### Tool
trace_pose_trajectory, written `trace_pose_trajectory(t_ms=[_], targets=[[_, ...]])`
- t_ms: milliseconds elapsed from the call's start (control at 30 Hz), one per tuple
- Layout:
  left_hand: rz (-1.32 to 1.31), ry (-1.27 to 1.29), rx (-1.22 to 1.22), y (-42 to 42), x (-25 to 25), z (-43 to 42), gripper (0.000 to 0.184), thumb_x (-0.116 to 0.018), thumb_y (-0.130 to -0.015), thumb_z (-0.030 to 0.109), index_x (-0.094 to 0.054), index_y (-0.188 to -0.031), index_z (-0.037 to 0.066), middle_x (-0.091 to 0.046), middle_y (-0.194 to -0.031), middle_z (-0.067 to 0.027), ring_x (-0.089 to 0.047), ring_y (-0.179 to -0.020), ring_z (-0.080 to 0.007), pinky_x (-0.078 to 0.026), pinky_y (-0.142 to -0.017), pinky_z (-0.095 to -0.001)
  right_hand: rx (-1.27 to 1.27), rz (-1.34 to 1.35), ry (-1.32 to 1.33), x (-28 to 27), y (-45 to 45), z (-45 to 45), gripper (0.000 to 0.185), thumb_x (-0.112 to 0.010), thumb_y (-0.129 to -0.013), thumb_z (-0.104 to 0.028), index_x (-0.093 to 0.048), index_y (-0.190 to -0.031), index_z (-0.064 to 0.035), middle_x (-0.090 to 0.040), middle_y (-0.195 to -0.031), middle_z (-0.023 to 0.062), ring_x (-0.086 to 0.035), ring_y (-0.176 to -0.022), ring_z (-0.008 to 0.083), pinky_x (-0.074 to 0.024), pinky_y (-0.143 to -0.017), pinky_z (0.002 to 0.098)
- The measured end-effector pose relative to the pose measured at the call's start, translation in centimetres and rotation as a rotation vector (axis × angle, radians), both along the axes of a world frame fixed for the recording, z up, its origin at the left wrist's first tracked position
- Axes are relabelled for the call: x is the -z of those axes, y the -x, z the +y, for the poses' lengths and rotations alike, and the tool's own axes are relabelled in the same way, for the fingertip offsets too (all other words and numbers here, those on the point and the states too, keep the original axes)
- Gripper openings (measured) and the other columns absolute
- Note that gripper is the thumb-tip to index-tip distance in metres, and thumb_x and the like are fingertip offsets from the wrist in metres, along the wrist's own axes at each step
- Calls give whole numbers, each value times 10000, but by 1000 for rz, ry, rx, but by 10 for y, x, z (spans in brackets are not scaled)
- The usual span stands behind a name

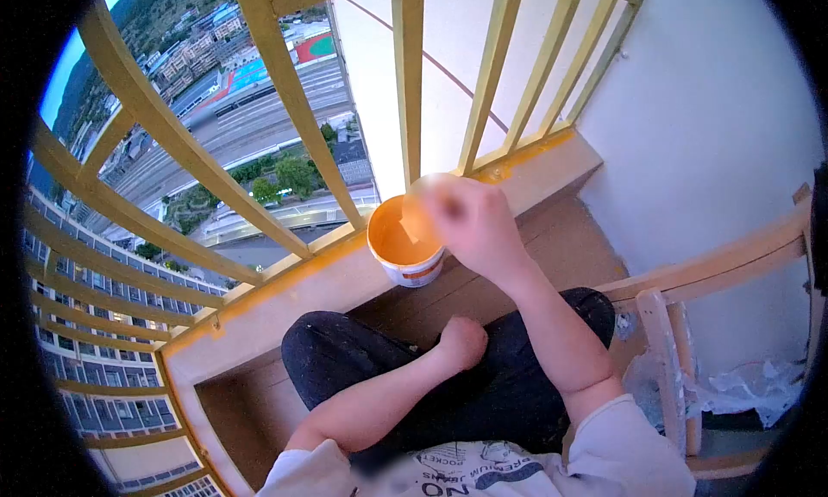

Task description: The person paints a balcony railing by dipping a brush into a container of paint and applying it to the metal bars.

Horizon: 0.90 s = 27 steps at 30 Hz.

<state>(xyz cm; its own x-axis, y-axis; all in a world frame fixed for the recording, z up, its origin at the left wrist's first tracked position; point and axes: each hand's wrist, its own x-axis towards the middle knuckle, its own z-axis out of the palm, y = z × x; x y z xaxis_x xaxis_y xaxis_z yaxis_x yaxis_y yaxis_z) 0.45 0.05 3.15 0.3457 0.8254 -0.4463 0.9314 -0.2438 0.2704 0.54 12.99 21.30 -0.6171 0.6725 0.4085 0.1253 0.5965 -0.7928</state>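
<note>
My right hand (pixel 470 225) is raised at the rim of a white bucket (pixel 416 275) with orange paint (pixel 401 242) inside. Its fingers are pinched and partly blurred. From them a small flat paint-coated tool (pixel 412 227) reaches down into the bucket; its handle is hidden by the hand. The bucket stands against the ledge, below the railing. My left hand (pixel 464 342) rests on my lap, curled into a fist, with nothing showing in it.
Yellow railing bars (pixel 410 83) rise from a pale ledge (pixel 345 268) streaked with orange paint. A white wall (pixel 707 109) stands at the right. Beside my right knee is a wooden frame (pixel 668 359) with crumpled plastic sheeting (pixel 750 392). Beyond the bars is a long drop to roads.
</note>
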Motion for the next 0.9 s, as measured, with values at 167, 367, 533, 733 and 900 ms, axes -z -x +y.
trace_pose_trajectory(t_ms=[167,367,533,733,900], targets=[[-39,-10,-69,-7,1,1,150,-654,-859,156,-783,-866,81,-766,-914,-146,-755,-887,-317,-605,-748,-433,54,-233,-286,27,24,10,214,-650,-940,-233,-707,-907,-29,-617,-732,150,-665,-739,344,-550,-700,462],[-26,-108,-11,4,28,-1,220,-601,-959,228,-786,-972,109,-775,-1033,-141,-769,-867,-285,-614,-714,-421,-32,-358,-162,57,44,14,164,-647,-818,-184,-742,-798,-53,-685,-776,198,-675,-797,370,-539,-700,527],[-345,-241,-4,11,-26,-6,518,-651,-944,153,-546,-1447,83,-563,-1477,-189,-504,-1400,-336,-427,-1146,-471,164,-186,-217,75,92,12,114,-665,-744,-70,-721,-730,28,-689,-928,280,-669,-821,385,-560,-791,461],[-536,-523,-60,-43,-38,47,787,-712,-920,144,-315,-1594,56,-440,-1567,-232,-435,-1439,-397,-384,-1175,-462,138,-230,-280,25,65,10,169,-693,-704,-155,-732,-750,4,-696,-794,238,-677,-773,374,-559,-754,508],[-667,-621,48,-149,-103,113,921,-763,-882,137,-224,-1623,41,-396,-1597,-225,-408,-1458,-399,-348,-1196,-467,212,-31,65,-10,49,26,284,-718,-732,-231,-727,-814,40,-731,-895,228,-717,-841,408,-586,-814,508]])
